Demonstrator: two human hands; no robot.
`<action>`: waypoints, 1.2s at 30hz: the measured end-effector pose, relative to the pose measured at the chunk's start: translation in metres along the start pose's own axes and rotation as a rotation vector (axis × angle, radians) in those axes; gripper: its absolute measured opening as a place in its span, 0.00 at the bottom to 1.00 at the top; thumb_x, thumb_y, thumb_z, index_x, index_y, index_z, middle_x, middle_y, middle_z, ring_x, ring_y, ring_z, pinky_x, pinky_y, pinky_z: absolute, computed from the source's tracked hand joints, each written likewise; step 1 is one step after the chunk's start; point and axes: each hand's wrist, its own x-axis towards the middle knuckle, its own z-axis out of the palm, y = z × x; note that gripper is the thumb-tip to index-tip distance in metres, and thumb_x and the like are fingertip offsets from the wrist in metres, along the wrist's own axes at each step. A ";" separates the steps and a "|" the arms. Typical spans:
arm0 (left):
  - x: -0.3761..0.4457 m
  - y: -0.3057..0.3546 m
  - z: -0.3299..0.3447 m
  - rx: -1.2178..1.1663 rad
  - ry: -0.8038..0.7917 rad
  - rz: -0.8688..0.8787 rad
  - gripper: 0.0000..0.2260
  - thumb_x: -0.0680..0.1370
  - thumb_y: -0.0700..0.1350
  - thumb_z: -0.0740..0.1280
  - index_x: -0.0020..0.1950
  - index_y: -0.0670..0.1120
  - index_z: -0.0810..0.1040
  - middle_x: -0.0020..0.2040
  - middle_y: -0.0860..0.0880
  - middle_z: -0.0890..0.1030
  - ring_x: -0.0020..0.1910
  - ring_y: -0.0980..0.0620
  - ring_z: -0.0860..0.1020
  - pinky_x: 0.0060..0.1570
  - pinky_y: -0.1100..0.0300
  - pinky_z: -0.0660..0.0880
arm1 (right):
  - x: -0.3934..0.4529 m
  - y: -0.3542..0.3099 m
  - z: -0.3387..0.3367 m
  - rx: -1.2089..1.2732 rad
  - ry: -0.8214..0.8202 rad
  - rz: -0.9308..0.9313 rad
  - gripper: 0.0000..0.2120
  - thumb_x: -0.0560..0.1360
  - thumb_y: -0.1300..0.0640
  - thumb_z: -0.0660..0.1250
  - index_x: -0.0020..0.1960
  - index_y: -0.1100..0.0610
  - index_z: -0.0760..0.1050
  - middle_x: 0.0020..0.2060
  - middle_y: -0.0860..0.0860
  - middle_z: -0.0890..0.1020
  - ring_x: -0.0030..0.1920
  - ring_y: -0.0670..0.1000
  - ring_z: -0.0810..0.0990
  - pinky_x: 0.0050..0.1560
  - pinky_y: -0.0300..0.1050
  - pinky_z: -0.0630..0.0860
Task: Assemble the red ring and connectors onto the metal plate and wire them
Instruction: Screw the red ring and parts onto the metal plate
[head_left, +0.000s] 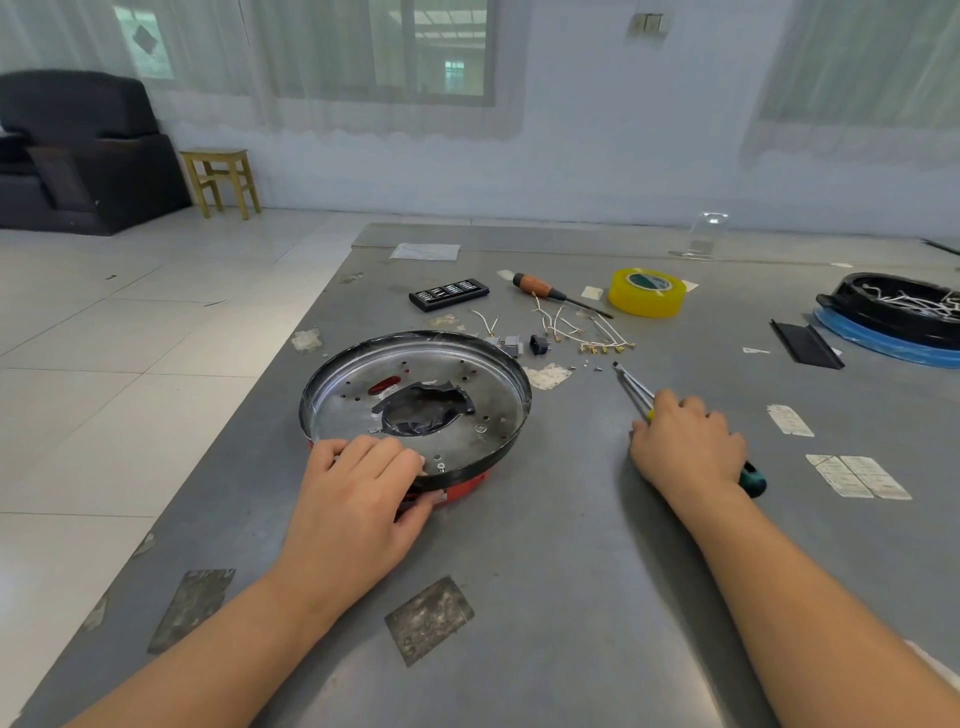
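Observation:
A round metal plate (483, 400) with a black rim and a dark hole in its middle lies on the grey table (571, 571). Under its near edge shows a red ring (465, 488). My left hand (358, 499) grips the plate's near rim, fingers over the edge and thumb against the red ring. My right hand (688, 441) holds long-nose pliers (631, 384) with green-yellow handles, tips pointing away. Beyond the plate lie small connectors (537, 344) and several short white wires (582, 332) with brass terminals.
A yellow tape roll (647, 292), an orange-handled screwdriver (545, 289) and a black bit case (449, 294) lie farther back. A black pan on a blue ring (893, 317) sits at the right edge. The table's left edge drops to tiled floor.

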 end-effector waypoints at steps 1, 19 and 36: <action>0.000 0.000 0.000 0.002 -0.004 0.000 0.12 0.79 0.56 0.67 0.46 0.48 0.79 0.44 0.53 0.79 0.45 0.47 0.78 0.48 0.52 0.67 | 0.001 0.002 0.000 0.000 0.010 -0.007 0.13 0.82 0.46 0.59 0.61 0.53 0.70 0.60 0.57 0.76 0.62 0.63 0.74 0.56 0.57 0.70; 0.004 0.005 -0.018 -0.118 -0.059 -0.059 0.20 0.83 0.62 0.60 0.47 0.49 0.83 0.46 0.56 0.82 0.49 0.50 0.82 0.54 0.51 0.70 | -0.007 -0.006 -0.002 0.105 0.287 -0.191 0.13 0.85 0.53 0.61 0.64 0.59 0.73 0.57 0.60 0.74 0.48 0.65 0.79 0.44 0.54 0.73; 0.025 -0.007 -0.032 -0.297 0.065 -0.173 0.17 0.84 0.48 0.64 0.73 0.50 0.79 0.67 0.54 0.81 0.67 0.52 0.78 0.66 0.54 0.72 | -0.057 -0.060 -0.070 1.145 -0.295 -0.809 0.08 0.73 0.60 0.78 0.52 0.57 0.84 0.43 0.49 0.87 0.38 0.54 0.87 0.39 0.34 0.78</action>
